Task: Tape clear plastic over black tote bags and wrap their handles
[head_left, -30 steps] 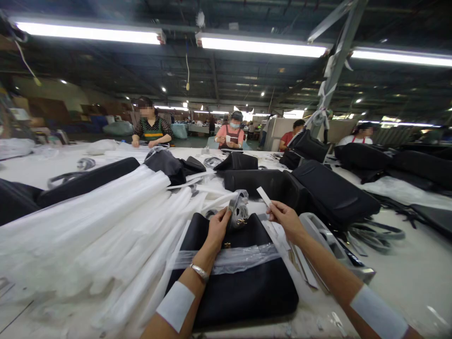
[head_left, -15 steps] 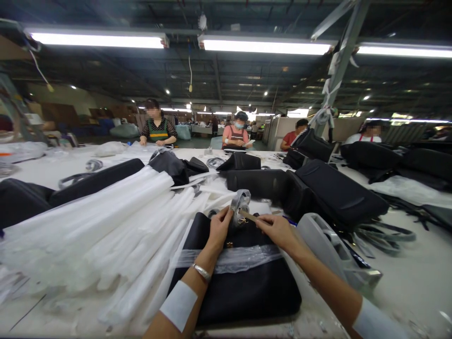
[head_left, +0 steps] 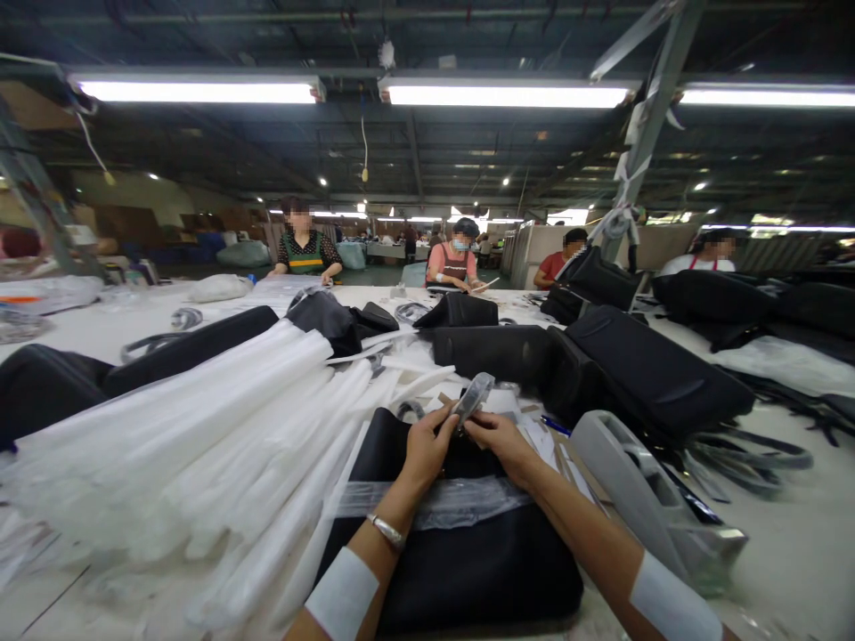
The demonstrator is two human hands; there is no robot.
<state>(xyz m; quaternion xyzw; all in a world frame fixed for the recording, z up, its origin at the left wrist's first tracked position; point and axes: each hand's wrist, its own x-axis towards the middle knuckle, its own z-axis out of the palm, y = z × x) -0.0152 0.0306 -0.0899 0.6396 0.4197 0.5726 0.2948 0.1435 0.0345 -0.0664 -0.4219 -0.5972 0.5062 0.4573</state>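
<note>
A black bag [head_left: 481, 570] lies flat in front of me, with a band of clear plastic film [head_left: 460, 501] across its upper part. Above its top edge rises a looped bag strap [head_left: 473, 396] wrapped in clear plastic. My left hand [head_left: 427, 442] pinches the strap from the left. On the other side, my right hand [head_left: 500, 442] is closed, fingertips pressed at the strap's lower end close to the left fingers. Their exact contact, and any small piece between them, is partly hidden.
Long white foam strips [head_left: 200, 427] are heaped on the left. More black bags [head_left: 658, 374] lie behind and to the right. A grey plastic holder [head_left: 618, 481] stands beside my right forearm. Across the table [head_left: 788, 534] sit several co-workers, one in a pink top [head_left: 449, 263].
My right hand has moved left and in to the strap; the flat brownish strip it held no longer shows in its fingers. The strap's loop now leans right. The view has shifted slightly.
</note>
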